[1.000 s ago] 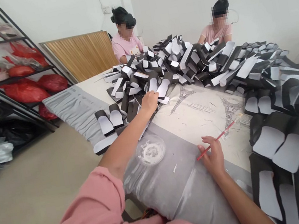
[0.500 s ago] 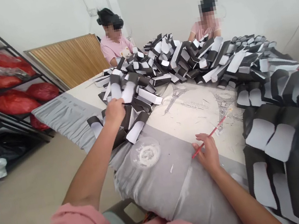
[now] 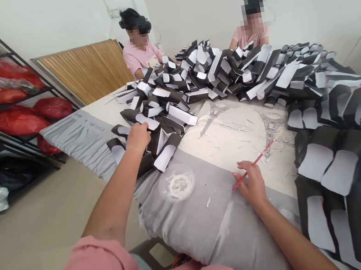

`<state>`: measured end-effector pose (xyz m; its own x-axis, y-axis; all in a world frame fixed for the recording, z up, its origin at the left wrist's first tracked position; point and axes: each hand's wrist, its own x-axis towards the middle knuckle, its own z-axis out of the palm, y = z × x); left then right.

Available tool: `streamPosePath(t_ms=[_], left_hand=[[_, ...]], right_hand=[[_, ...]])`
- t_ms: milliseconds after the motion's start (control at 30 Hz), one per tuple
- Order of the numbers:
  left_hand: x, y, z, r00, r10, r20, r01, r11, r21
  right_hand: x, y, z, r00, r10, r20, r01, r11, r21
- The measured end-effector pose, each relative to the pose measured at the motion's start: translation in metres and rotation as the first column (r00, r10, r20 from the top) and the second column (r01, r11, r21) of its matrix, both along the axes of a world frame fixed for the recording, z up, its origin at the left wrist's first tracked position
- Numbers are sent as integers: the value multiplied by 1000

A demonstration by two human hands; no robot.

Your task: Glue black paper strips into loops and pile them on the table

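Note:
My left hand (image 3: 139, 136) reaches into the near-left part of a pile of folded black-and-white paper pieces (image 3: 173, 120). Its fingers are closed at the edge of one folded paper piece (image 3: 149, 122); part of the grip is hidden behind the hand. Over the grey cloth, my right hand (image 3: 252, 183) holds a thin red-handled brush (image 3: 258, 158) between thumb and fingers, its pale tip pointing away to the right. A clear round tub (image 3: 177, 184) with white paste inside sits between my two forearms, just in front of the pile.
A long heap of similar pieces (image 3: 217, 68) spans the table's far side. Larger overlapping pieces (image 3: 337, 163) lie along the right. Two people in pink sit across the table. Shelves with red bags (image 3: 17, 122) stand at the left. Paper scraps dot the printed tablecloth (image 3: 223, 141).
My left hand has lowered slightly, and the paper pieces that stood raised at its fingertips now lie lower on the pile. My right hand and the brush have barely moved.

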<state>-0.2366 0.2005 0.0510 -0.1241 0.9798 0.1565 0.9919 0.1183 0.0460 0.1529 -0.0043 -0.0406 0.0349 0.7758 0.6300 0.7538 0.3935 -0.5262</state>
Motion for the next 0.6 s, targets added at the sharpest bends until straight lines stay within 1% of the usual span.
streamPosePath(t_ms=[100, 167, 233, 267, 333, 367, 433, 600], left_hand=[[5, -3, 8, 999, -5, -50, 5, 1000, -1], [11, -3, 13, 993, -63, -96, 66, 997, 27], [20, 2, 16, 967, -202, -154, 210, 977, 40], [25, 6, 16, 940, -286, -186, 295, 955, 21], [35, 16, 16, 875, -419, -243, 415, 907, -69], [39, 22, 14, 849, -456, -267, 439, 890, -123], [46, 34, 11, 819, -493, -295, 448, 869, -208], [54, 59, 4, 789, -550, -276, 474, 829, -298]], right_hand=[[0, 0, 0, 1000, 4, -6, -4, 1000, 3], [0, 0, 0, 1000, 6, -7, -6, 1000, 6], [0, 0, 0, 1000, 13, -4, -13, 1000, 16], [0, 0, 0, 1000, 15, -2, -15, 1000, 21], [0, 0, 0, 1000, 13, 0, -13, 1000, 24], [0, 0, 0, 1000, 10, -2, -10, 1000, 22], [-1, -1, 0, 1000, 3, -4, -3, 1000, 11], [-1, -1, 0, 1000, 3, -5, -3, 1000, 22]])
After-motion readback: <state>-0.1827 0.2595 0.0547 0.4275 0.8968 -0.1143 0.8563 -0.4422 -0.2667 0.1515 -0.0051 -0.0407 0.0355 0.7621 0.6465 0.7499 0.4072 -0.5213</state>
